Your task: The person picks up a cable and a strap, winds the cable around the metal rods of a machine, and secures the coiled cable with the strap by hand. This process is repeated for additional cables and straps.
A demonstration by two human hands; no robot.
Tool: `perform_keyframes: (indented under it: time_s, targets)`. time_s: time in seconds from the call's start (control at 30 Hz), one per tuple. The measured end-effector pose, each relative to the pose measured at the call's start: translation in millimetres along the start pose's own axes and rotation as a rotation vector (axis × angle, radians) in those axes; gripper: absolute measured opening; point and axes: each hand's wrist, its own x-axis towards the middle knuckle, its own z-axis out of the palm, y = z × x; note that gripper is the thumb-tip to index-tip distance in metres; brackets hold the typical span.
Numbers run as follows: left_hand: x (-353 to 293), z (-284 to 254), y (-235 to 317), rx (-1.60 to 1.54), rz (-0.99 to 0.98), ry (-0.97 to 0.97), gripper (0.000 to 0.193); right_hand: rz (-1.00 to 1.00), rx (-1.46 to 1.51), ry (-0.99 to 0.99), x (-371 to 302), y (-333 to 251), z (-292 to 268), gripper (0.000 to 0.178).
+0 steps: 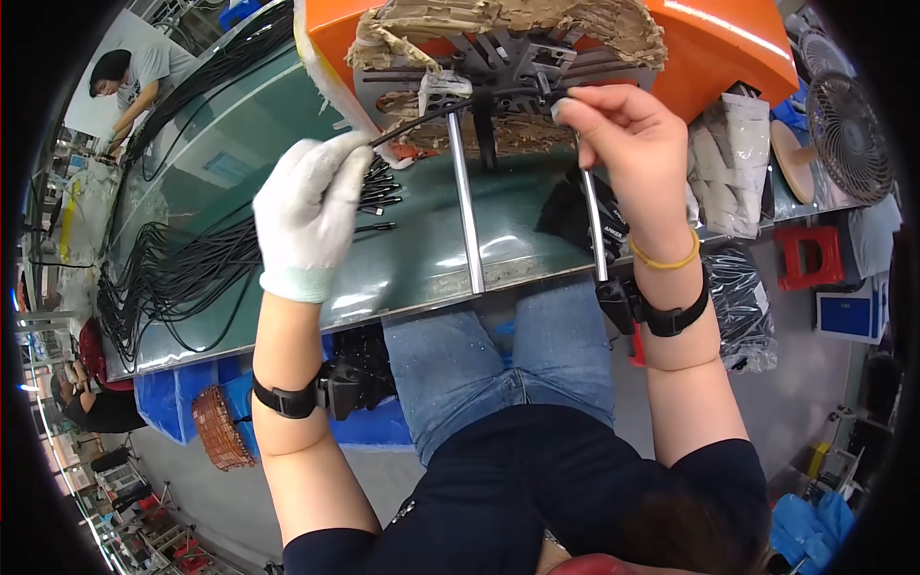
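Note:
In a white glove, my left hand (311,206) is closed on a thin black cable (417,122). From there the cable runs up to the right, across the front of a metal fixture (517,62) on an orange machine (714,38). My right hand (628,129) is bare, its thumb and forefinger pinched at the cable's right end by the fixture. What exactly lies between those fingertips is mostly hidden. A black strap-like piece (484,129) hangs from the fixture between two metal rods (465,201), which point toward me.
Bundles of black cables (182,268) lie on the green tabletop (422,254) at the left. A black pouch (575,216) sits by the right rod. Farther right stand a fan (848,134) and a red stool (810,257). Another person (144,77) works at the far left.

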Motion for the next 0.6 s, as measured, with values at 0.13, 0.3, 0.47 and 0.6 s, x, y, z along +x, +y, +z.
perform_keyframes:
  time_s: [0.13, 0.3, 0.47, 0.6]
  targets:
    - [-25.5, -20.3, -22.9, 0.002, -0.113, -0.021, 0.013, -0.459, -0.606, -0.029, -3.7, -9.8, -4.2, 0.008]
    - [-47.6, -45.1, -43.0, -0.037, -0.168, 0.04, 0.017, -0.649, -0.364, 0.248, -18.1, -7.9, -27.5, 0.004]
    - [-41.9, -50.1, -34.3, 0.071, -0.072, -0.022, 0.021, -0.698, -0.278, 0.323, -38.4, -6.9, -45.9, 0.004]
    - [-34.6, -43.0, -17.6, 0.096, 0.15, 0.017, 0.025, -0.712, -0.262, 0.348, -45.0, -6.1, -62.1, 0.006]
